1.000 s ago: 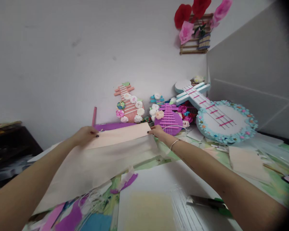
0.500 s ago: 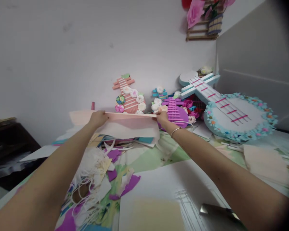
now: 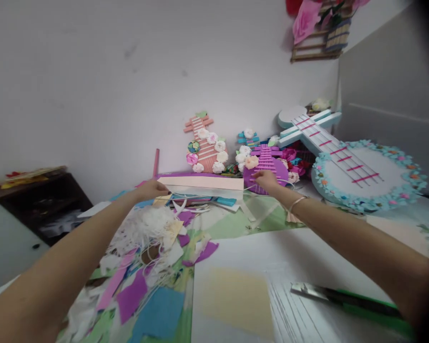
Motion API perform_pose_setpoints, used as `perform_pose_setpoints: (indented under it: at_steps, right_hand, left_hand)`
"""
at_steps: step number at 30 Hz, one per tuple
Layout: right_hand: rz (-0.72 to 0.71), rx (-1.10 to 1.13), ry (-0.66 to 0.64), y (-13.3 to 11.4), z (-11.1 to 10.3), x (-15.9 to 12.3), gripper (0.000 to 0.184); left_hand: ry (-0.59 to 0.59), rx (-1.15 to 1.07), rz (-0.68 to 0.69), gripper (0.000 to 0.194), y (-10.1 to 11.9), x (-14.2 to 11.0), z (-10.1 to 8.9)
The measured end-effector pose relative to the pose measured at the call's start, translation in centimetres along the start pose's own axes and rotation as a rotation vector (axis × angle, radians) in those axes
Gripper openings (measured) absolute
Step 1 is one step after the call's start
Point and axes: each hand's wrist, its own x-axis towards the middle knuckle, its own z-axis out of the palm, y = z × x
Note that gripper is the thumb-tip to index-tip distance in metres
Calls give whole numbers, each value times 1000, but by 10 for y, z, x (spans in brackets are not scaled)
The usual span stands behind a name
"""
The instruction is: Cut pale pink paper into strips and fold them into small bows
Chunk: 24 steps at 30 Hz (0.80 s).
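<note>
A long pale pink folded sheet (image 3: 203,182) lies across a pile of coloured paper at the back of the table. My left hand (image 3: 152,189) presses down on its left end, fingers closed on it. My right hand (image 3: 268,180) sits just off the sheet's right end, in front of a purple paper guitar (image 3: 271,167), with its fingers stretched towards the sheet and nothing visible in them. A bracelet is on that wrist.
A green-handled cutter (image 3: 343,297) lies on a white board (image 3: 289,257) bearing a yellowish sheet (image 3: 236,297). Paper scraps and white shreds (image 3: 146,233) cover the left side. A pink guitar craft (image 3: 205,150) and a large blue one (image 3: 364,176) lean at the back. There is a dark cabinet (image 3: 39,200) on the left.
The pink sheet, held up in both hands before, now lies on the pile. My right hand has let go and moved right; the left stays on its end.
</note>
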Motion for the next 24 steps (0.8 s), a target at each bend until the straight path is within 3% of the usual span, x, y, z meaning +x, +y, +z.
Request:
perform_pose_setpoints:
  at_steps: [2,6,9,12,15,18,21,24]
  right_hand:
    - [-45,-14,-30,1,-21,-33,20]
    - [-161,-38,-204,9,-60,-126,28]
    - [-319,-75,-387,9,-84,-194,37]
    - [-405,-73,-455,-1,-101,-237,38]
    - [-451,-57,-438,-22,-108,-249,39]
    - [-438,20,-430,-50,-103,-238,37]
    - [-453,183,-392,-86,-85,-216,34]
    - [-436,354,-356,-123,-55,-195,40]
  left_hand:
    - [-53,-16,31,61,0,-29,1]
    - [-52,15,15,75,5,-75,10]
    - [29,58,-47,57,15,-91,7]
    - [172,79,-102,45,31,-97,-17]
    - [372,78,-140,50,53,-98,-61]
    - [545,65,-143,51,81,-100,-112]
    - [625,-77,-77,37,109,-102,-154]
    - [705,-102,-148,35,134,-105,-178]
